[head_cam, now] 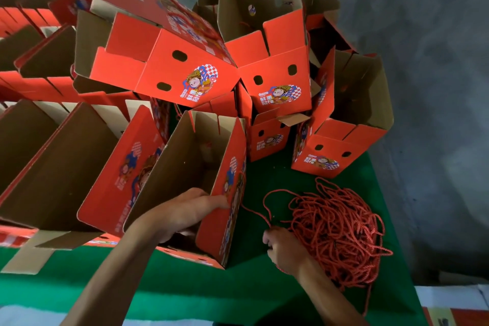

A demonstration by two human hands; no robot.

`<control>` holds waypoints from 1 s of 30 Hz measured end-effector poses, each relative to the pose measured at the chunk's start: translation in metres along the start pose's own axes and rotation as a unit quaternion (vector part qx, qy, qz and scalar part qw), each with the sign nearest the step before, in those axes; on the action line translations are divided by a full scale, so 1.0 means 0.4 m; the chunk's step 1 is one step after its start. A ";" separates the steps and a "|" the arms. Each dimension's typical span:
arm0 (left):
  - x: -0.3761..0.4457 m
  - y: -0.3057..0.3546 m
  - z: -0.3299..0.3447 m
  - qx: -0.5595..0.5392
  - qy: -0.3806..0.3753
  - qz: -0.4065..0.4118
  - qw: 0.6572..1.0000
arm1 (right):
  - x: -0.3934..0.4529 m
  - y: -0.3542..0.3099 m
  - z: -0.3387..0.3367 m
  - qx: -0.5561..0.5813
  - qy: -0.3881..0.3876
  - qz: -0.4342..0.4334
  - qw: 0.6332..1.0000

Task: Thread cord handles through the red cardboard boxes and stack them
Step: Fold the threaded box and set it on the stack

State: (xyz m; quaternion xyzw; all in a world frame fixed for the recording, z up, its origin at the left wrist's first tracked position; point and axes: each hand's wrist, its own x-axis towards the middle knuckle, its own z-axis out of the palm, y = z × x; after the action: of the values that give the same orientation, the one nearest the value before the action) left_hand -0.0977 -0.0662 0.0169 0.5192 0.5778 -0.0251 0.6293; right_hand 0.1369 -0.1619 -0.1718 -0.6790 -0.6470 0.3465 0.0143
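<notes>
Biggest risk: the heap of boxes [201, 61] at the back is leaning several ways, open ends up and sideways, resting on each other. Adding another on top is likely tipping it toward the near box or off the green table [251, 180].

Next: the cord pile [338, 230] is lying as one loose tangle. Pulling one strand is probably dragging neighbours with it or knotting.

Smaller: the box in hand [190, 167] is standing tilted on one edge, so it may be slipping while only one hand is steadying it.

Contents: that box is showing bare brown inside; what's at its dark bottom, can't tell. A red cord [242, 185] is hanging along its outer right wall and trailing toward the pile. The row of boxes [53, 156] on the left is looking empty as far as visible.

Left hand [185, 212] is reaching over the box's near rim, fingers curling inside, thumb pressing the red wall. Right hand [284, 249] is closing on a strand at the pile's left edge.
</notes>
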 end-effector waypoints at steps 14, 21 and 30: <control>0.013 -0.043 -0.012 -0.095 -0.020 0.021 0.995 | -0.070 -0.168 -0.076 0.279 0.111 -0.084 0.950; 0.005 -0.044 -0.014 -0.109 -0.016 0.026 0.994 | -0.090 -0.209 -0.049 0.440 0.125 -0.045 0.888; 0.017 -0.062 -0.007 -0.123 -0.036 0.045 0.991 | -0.080 -0.224 -0.034 0.464 0.181 -0.047 0.866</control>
State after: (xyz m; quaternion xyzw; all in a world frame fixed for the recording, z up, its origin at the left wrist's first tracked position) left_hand -0.1131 -0.0717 -0.0032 0.4625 0.5294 0.0560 0.7090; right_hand 0.0683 -0.1700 -0.1051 -0.6138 -0.4289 0.4765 0.4607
